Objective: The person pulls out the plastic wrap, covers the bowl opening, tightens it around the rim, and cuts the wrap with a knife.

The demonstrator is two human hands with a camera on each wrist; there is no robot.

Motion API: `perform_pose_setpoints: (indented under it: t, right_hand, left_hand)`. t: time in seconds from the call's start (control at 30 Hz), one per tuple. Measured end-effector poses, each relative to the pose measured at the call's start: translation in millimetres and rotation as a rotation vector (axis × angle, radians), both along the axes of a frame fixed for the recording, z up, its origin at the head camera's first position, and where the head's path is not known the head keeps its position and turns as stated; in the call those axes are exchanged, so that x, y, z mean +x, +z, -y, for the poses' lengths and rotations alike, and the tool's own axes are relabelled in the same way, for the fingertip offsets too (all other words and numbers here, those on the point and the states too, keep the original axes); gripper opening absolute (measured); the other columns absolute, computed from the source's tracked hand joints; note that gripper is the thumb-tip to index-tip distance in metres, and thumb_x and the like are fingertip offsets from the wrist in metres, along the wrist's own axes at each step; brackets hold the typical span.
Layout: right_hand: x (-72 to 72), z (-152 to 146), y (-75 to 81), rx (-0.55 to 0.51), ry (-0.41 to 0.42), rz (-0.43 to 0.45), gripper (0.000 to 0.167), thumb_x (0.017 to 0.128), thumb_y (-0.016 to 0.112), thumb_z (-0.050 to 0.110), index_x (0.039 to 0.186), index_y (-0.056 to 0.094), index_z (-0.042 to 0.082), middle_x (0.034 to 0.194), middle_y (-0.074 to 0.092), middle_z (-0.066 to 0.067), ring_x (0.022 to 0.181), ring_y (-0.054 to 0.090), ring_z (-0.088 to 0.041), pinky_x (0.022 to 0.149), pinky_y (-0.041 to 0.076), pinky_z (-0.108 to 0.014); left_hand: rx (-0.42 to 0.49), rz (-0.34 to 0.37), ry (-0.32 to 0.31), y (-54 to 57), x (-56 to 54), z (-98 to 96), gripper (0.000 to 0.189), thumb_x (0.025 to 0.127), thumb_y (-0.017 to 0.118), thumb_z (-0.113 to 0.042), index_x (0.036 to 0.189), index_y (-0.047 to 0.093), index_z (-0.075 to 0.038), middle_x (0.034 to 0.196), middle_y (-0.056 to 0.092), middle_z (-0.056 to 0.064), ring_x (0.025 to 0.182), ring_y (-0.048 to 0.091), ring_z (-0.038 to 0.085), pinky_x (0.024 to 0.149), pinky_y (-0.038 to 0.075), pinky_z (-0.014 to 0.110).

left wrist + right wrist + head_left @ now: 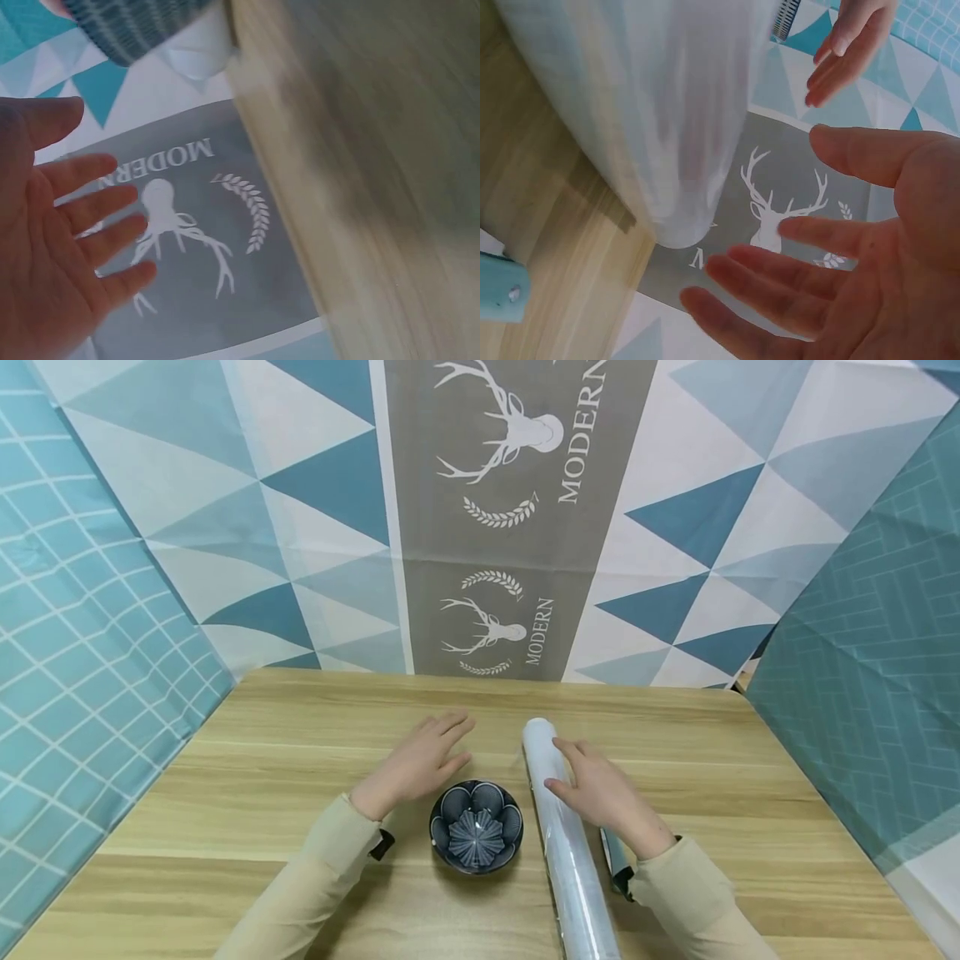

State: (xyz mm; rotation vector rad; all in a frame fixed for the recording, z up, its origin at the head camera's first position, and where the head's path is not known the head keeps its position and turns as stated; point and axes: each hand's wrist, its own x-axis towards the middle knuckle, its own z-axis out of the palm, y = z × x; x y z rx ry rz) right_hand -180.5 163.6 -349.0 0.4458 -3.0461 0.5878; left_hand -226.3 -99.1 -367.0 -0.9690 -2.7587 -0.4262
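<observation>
A dark blue bowl [477,852] with a petal pattern inside stands upright on the table. My left hand [416,764] hovers just behind and left of it, fingers straight and palm bare in the left wrist view. To the bowl's right lies a long roll of clear plastic wrap [567,852], pointing away from me. Over the roll's far right side, my right hand [603,789] has its thumb and fingers spread; nothing is in the palm. Partly hidden under the right forearm is a teal object [615,852], its end [502,289] showing in the right wrist view.
The wood-grain table [180,827] ends at a patterned cloth backdrop [487,539] with deer heads. Tiled-print cloth [90,635] hangs along the left side, and a darker teal cloth [862,635] along the right.
</observation>
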Motion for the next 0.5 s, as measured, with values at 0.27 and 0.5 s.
perform_pose_setpoints:
  t: [0.27,0.5]
  right_hand:
    - [3.8,4,-6.6,0.034,-0.05,0.151,0.066,0.084,0.062,0.033,0.133,0.039,-0.004,0.124,0.048,-0.029,0.104,0.054,-0.037,0.084,0.046,-0.048]
    - [4.2,5,-13.7,0.024,-0.072,0.187,0.071,0.079,0.067,0.032,0.132,0.038,-0.006,0.115,0.052,-0.028,0.096,0.056,-0.032,0.08,0.048,-0.045]
  left_hand:
    - [-0.067,0.015,-0.037,-3.7,-10.4,-4.6,0.047,0.092,0.05,-0.031,0.131,0.046,-0.004,0.135,0.046,0.013,0.125,0.042,0.03,0.105,0.029,0.045]
    - [-0.11,0.032,-0.055,-4.5,-15.0,-11.5,0.048,0.091,0.051,-0.031,0.131,0.046,-0.003,0.134,0.047,0.013,0.125,0.042,0.028,0.105,0.03,0.045]
